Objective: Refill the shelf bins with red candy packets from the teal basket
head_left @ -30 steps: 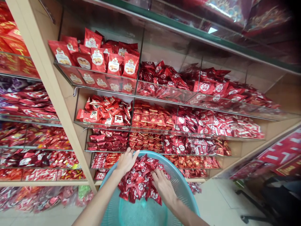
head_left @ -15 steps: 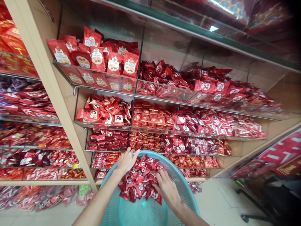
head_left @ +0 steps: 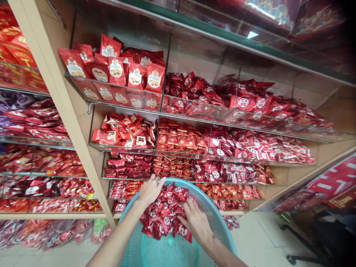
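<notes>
A round turquoise plastic basket [head_left: 222, 226] stands low in front of me. In it lies a heap of small red wrapped packets [head_left: 164, 213] with white round labels, piled toward the far side; the near part of its bottom is bare. My left hand [head_left: 150, 191] grips the far left rim, some of its fingertips hidden beyond the edge. On the right side of the heap rests my right hand [head_left: 194, 218], fingers curved onto the packets and thumb apart from them. No packet is lifted off the heap.
Glass-fronted shelves [head_left: 194, 115] full of red packets rise just behind the basket. A wooden upright [head_left: 55, 92] divides them from more shelves at left. Plastic bags of packets [head_left: 55, 233] lie on the floor there. A black chair base [head_left: 303, 241] is at lower right.
My right hand has shifted very slightly left on the packets, its thumb moving a little upward. The left hand keeps its place on the rim. The view has tilted marginally.
</notes>
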### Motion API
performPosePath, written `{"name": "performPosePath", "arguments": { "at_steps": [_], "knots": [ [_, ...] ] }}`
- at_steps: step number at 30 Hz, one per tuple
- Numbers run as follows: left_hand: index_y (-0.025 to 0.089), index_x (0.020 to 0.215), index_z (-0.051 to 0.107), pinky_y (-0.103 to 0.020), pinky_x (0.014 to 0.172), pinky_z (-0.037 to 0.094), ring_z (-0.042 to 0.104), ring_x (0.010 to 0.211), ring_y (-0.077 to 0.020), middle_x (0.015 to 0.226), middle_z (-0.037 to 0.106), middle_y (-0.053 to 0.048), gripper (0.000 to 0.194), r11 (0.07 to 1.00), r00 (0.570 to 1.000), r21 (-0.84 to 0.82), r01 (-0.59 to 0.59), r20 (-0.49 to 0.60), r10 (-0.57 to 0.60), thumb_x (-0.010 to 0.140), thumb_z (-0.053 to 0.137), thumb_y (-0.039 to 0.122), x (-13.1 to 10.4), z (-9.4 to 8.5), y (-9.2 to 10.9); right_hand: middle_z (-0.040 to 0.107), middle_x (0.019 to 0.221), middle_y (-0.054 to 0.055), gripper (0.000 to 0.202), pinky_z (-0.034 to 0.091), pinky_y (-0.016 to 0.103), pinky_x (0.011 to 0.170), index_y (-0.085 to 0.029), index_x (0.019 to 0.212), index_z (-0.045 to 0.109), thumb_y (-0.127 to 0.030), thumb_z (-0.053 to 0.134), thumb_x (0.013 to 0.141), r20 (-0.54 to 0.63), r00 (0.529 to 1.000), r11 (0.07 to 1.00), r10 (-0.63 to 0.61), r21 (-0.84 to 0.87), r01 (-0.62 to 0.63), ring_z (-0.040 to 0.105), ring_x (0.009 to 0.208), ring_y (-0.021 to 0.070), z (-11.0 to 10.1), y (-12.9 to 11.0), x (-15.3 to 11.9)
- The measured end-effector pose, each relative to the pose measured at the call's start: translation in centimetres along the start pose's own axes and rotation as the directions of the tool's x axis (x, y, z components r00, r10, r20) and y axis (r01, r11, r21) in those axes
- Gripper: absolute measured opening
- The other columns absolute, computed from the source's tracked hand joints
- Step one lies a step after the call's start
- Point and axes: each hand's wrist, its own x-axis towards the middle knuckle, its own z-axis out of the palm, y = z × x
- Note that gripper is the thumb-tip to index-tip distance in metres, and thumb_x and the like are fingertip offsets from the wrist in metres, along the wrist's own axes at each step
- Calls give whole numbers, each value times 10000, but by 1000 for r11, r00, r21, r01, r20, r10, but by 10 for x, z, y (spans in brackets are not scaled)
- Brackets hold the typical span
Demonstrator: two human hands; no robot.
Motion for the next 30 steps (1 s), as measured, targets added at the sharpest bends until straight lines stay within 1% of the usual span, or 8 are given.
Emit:
{"name": "performPosePath", "arguments": {
  "at_steps": [6,14,17,20,22,25,28,30],
  "knots": [
    [197,993,565,-295,742,399,579,867,-198,1034,511,-76,632,1000,1000,-10,15,4,-15,839,73,561,-1,-1,2,522,890,21,159,469,325,686,-216,840,480,-299,576,745,3,996,996,-92,22,92,519,825,191,-4,-20,8],
    [198,972,559,-297,725,404,580,876,-208,1026,515,-77,646,1000,1000,-12,-5,-15,5,833,51,572,0,1,-1,545,892,35,90,453,341,687,-199,803,542,-251,580,741,-1,992,992,-127,-15,127,514,815,198,25,-39,20],
    [196,968,558,-286,714,402,577,879,-200,1021,517,-78,634,1000,1000,-14,-8,-12,8,837,60,565,1,1,-2,547,880,33,184,451,343,706,-197,823,542,-319,619,709,-23,994,993,-111,23,112,518,808,196,26,-42,14],
    [198,959,558,-288,703,399,578,867,-200,1016,520,-77,626,1000,1000,-7,-3,-15,3,838,63,562,2,2,-3,537,907,47,278,443,340,712,-200,846,529,-433,592,709,-101,991,991,-88,88,97,515,832,204,16,-40,10],
    [202,970,554,-295,702,399,581,858,-203,1016,520,-77,628,1000,1000,-7,-8,-20,8,835,61,567,2,2,-3,531,894,47,254,433,321,698,-203,814,520,-451,521,758,-149,988,988,-38,140,59,511,820,195,5,-31,14],
    [205,983,553,-303,707,399,586,847,-206,1024,518,-79,634,1000,1000,-8,-18,-14,18,833,57,570,2,2,-3,524,828,39,243,410,293,680,-202,800,518,-407,395,841,-223,967,973,120,218,-71,501,763,166,-10,-3,29],
    [198,970,560,-308,723,398,583,864,-210,1030,515,-84,629,1000,1000,1,-20,-11,20,837,64,561,2,2,-3,540,858,64,310,392,301,704,-190,839,538,-427,339,856,-286,901,935,326,237,-263,504,790,178,-13,37,44],
    [194,969,561,-305,736,396,578,878,-208,1034,513,-86,621,1000,1000,5,-13,-10,13,840,73,556,2,2,-2,557,928,97,380,383,311,724,-182,868,554,-476,315,846,-257,844,877,471,239,-417,513,851,204,-7,60,46]
  ]
}}
